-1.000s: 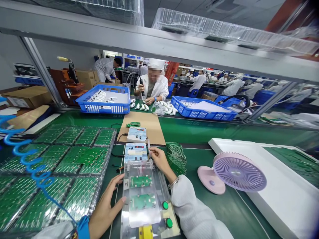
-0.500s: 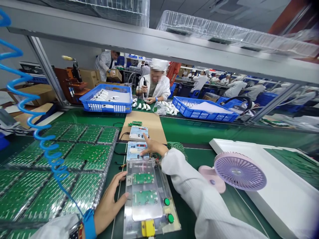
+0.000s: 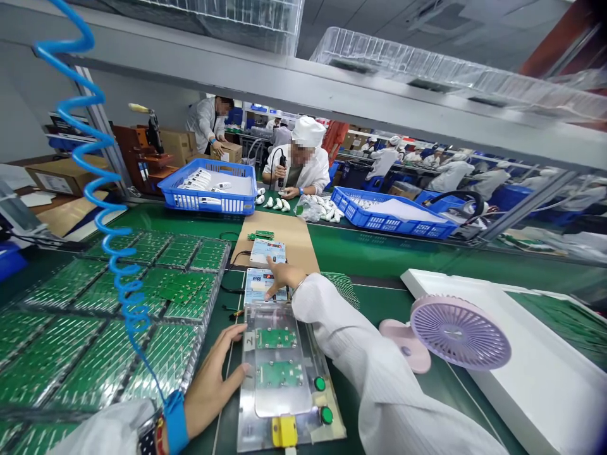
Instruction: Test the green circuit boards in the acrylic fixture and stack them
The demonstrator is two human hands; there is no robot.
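Note:
A clear acrylic test fixture lies in front of me with two small green circuit boards under its lid and two green buttons on its right. My left hand rests open against the fixture's left edge, fingers spread. My right hand reaches over the fixture to two small blue-and-white meter boxes, with fingers extended onto the nearer box that shows a red digit display.
Clear trays of green circuit boards fill the left. A fanned stack of boards, a pink desk fan and a white tray lie right. A blue coiled cable hangs left. Across the green belt a person works beside blue baskets.
My right hand has gone forward from the fixture's top edge to the meter boxes, its sleeve now crossing the fixture. The left hand has stayed at the fixture's left edge.

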